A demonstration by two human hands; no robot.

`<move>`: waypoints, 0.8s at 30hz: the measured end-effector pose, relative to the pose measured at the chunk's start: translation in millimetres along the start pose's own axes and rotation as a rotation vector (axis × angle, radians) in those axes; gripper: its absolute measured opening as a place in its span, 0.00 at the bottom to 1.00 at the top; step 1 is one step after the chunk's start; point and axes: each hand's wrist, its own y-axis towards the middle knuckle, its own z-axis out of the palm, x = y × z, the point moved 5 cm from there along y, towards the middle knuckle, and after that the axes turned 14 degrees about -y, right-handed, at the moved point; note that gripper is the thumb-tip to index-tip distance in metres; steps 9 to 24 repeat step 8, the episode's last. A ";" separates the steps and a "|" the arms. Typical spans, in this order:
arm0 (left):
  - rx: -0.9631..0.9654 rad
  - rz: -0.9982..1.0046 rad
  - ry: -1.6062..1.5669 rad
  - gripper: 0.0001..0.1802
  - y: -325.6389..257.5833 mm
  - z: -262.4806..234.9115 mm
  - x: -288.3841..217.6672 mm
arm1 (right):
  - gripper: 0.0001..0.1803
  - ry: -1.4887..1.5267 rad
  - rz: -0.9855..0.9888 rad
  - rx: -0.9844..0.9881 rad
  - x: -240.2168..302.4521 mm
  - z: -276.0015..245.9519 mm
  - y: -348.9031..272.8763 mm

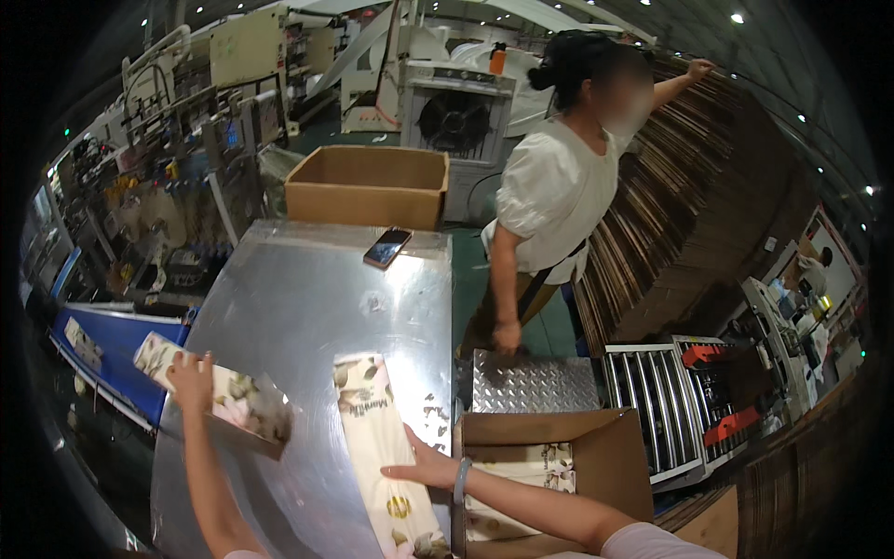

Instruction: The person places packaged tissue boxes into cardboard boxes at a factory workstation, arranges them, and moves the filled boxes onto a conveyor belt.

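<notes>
My left hand (191, 380) is closed over the left part of a cream floral soft pack (244, 402), at the left edge of the metal table. The pack lies slantwise, its right end slightly blurred. Nearer the middle, a long row of cream packs with leaf and flower print (377, 438) stretches toward me; whether it is one pack or several pressed together I cannot tell. My right hand (426, 463), with a pale bracelet at the wrist, grips its right side, thumb across the top. Right of the table, an open cardboard box (643, 466) contains similar packs (549, 463), partly hidden by my forearm.
A blue conveyor (116, 363) at the left carries another pack (84, 343). On the metal table (307, 298) lies a phone (387, 248); a cardboard box (368, 200) stands behind. A person (559, 186) stands beyond, near stacked cardboard (670, 205) and a roller conveyor (652, 405).
</notes>
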 end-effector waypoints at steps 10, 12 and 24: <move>0.356 0.348 -0.693 0.25 -221.0 -27.3 -128.4 | 0.50 0.312 -0.180 0.196 28.4 -11.0 14.2; 0.356 0.348 -0.693 0.25 -221.0 -27.3 -128.4 | 0.50 0.312 -0.180 0.196 28.4 -11.0 14.2; 0.356 0.348 -0.693 0.25 -221.0 -27.3 -128.4 | 0.50 0.312 -0.180 0.196 28.4 -11.0 14.2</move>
